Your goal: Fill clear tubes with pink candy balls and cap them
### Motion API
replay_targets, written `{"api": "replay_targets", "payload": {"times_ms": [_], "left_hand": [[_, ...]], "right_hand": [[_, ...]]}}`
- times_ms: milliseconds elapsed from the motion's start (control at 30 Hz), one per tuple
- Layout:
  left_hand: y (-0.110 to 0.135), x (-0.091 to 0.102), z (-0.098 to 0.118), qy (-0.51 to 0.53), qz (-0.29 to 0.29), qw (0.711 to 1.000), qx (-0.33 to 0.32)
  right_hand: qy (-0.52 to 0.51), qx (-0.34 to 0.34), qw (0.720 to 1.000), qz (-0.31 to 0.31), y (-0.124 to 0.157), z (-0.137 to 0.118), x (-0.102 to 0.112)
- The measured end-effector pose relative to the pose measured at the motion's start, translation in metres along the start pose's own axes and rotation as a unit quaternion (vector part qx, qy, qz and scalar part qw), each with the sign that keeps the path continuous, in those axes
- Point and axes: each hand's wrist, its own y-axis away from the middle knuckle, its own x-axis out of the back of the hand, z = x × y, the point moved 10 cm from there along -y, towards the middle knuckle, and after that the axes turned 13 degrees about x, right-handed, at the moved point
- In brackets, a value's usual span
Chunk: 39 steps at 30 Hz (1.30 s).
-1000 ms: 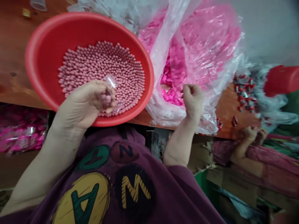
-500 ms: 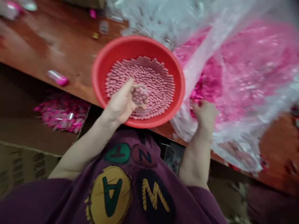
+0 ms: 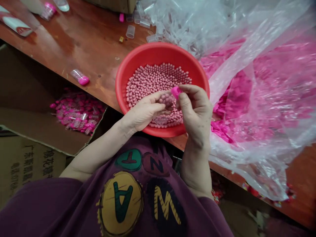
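My left hand [image 3: 145, 111] is closed around a small clear plastic tube [image 3: 167, 99] filled with pink beads, held over the basin. A bright pink cap [image 3: 175, 92] is pinched between the thumb and forefinger of my right hand [image 3: 195, 107], close to the tube's mouth but seemingly apart from it. Below both hands sits a red plastic basin [image 3: 123, 62] with a layer of pink beads [image 3: 153, 79]. To the right, an opened clear plastic bag [image 3: 247, 164] holds many pink caps [image 3: 237, 95].
Many empty clear tubes [image 3: 177, 29] lie in plastic at the back. A capped tube [image 3: 80, 77] rests on the wooden table [image 3: 98, 49]. Below its edge, a cardboard box [image 3: 49, 131] contains many filled, pink-capped tubes [image 3: 76, 112]. A white-and-red packet [image 3: 17, 24] lies far left.
My right hand has come out of the bag and moved left over the basin, bringing a pink cap. My left hand still holds the bead-filled tube. The camera view has shifted.
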Motion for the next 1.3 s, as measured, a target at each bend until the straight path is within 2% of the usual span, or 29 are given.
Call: {"api": "replay_targets", "payload": {"times_ms": [133, 233, 367, 600, 767, 933, 1000, 1200, 1300], "left_hand": [[-0.001, -0.003, 0.001, -0.012, -0.033, 0.999, -0.013], [-0.001, -0.006, 0.001, -0.002, -0.036, 0.999, -0.012], [-0.001, -0.004, 0.001, -0.013, -0.003, 1.000, -0.014], [0.000, 0.002, -0.001, -0.069, 0.062, 0.995, -0.025], [0.000, 0.005, 0.001, -0.066, 0.074, 0.994, -0.054], [-0.001, 0.003, 0.002, -0.073, 0.050, 0.994, -0.063], [-0.001, 0.002, 0.002, -0.075, 0.043, 0.994, -0.066], [0.000, 0.002, 0.001, -0.071, 0.062, 0.994, -0.058], [0.000, 0.003, 0.000, -0.060, 0.063, 0.995, -0.048]], "right_hand": [[-0.005, 0.046, 0.998, -0.031, -0.003, -0.005, -0.002], [-0.014, 0.062, 0.998, -0.021, -0.002, -0.006, 0.003], [0.015, 0.068, 0.997, 0.021, -0.001, -0.004, 0.009], [0.113, 0.098, 0.986, 0.069, 0.007, -0.014, 0.003], [0.128, 0.085, 0.985, 0.073, 0.015, -0.018, 0.000], [0.026, -0.014, 0.994, 0.102, 0.021, 0.005, 0.005], [0.020, -0.023, 0.993, 0.116, 0.023, 0.006, 0.005], [0.129, 0.046, 0.979, 0.149, 0.024, -0.021, 0.004], [0.178, 0.076, 0.971, 0.137, 0.026, -0.028, -0.001]]}}
